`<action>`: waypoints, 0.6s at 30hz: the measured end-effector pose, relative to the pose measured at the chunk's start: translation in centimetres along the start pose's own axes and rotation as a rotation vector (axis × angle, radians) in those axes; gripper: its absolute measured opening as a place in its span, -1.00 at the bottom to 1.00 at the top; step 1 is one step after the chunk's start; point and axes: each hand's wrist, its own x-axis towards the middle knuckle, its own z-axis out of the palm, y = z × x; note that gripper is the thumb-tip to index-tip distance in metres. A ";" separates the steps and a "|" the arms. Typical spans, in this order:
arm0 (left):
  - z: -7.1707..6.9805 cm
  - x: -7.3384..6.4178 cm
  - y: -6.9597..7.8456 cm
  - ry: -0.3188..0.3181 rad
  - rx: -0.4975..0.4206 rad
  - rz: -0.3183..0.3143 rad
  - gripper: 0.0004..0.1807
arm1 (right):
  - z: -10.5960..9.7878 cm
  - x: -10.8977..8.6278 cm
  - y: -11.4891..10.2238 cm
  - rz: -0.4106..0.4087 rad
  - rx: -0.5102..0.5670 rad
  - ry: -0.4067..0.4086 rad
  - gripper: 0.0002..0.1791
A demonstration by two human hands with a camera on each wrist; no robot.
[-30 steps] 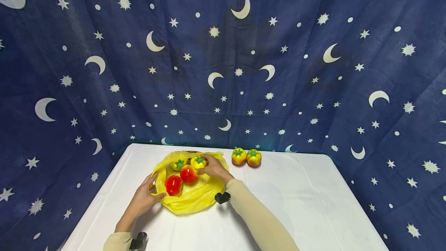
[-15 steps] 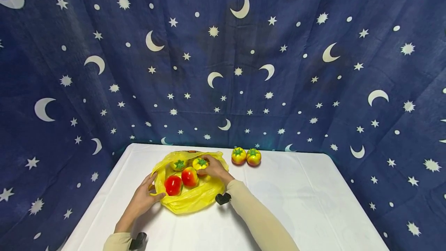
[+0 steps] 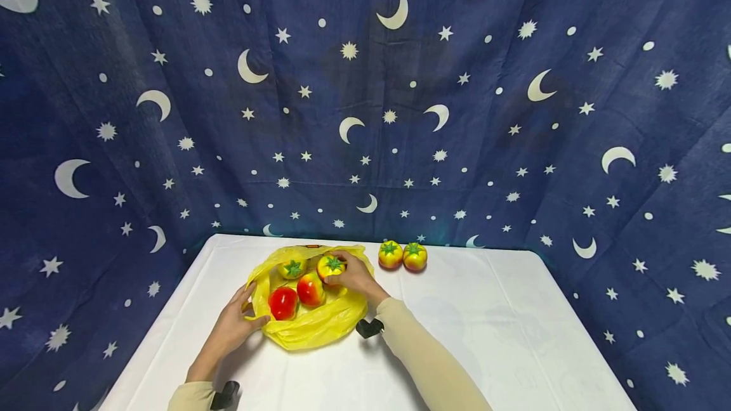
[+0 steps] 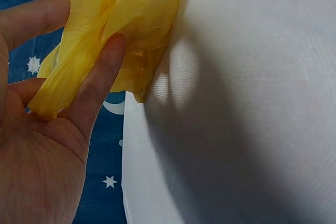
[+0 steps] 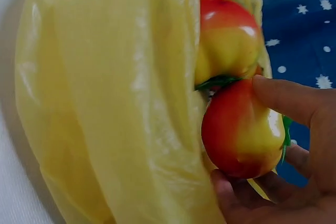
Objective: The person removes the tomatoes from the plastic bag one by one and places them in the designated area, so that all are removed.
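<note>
A yellow plastic bag (image 3: 313, 330) lies on the table with its mouth spread, and inside it are several red-and-yellow persimmons. My left hand (image 3: 235, 321) holds the bag's left rim; in the left wrist view the thin plastic (image 4: 79, 72) passes between thumb and fingers. Reaching in from the right, my right hand (image 3: 355, 276) grips a persimmon (image 3: 330, 266) with its green leaves upward. The right wrist view shows thumb and fingers around this persimmon (image 5: 244, 135), right against another one (image 5: 228, 38). Beside it in the bag are a red persimmon (image 3: 283, 303) and a leaf-up yellow one (image 3: 292, 267).
Two more persimmons, one (image 3: 391, 254) left of the other (image 3: 415, 257), stand side by side at the table's back edge, right of the bag. A white cloth covers the table (image 3: 502, 335). Behind it hangs a dark blue curtain (image 3: 485, 144) with moons and stars.
My right hand has shifted the gripped persimmon slightly to the right inside the bag. The persimmon in front of it has rolled, showing more yellow. My left hand stays at the rim.
</note>
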 end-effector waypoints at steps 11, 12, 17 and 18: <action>0.1 0.0 0.0 -0.027 -0.008 -0.040 0.04 | -0.8 -1.3 -1.4 -0.037 0.068 0.027 -0.31; 0.1 0.0 0.1 -0.029 -0.010 -0.040 0.04 | -0.8 -1.4 -1.5 -0.046 0.069 0.026 -0.31; 0.0 0.0 0.2 -0.030 -0.013 -0.037 0.03 | -1.2 -2.2 -2.2 -0.093 0.061 0.025 -0.30; 0.0 0.0 0.1 -0.027 -0.013 -0.029 0.03 | -1.2 -2.4 -2.4 -0.107 0.061 0.024 -0.30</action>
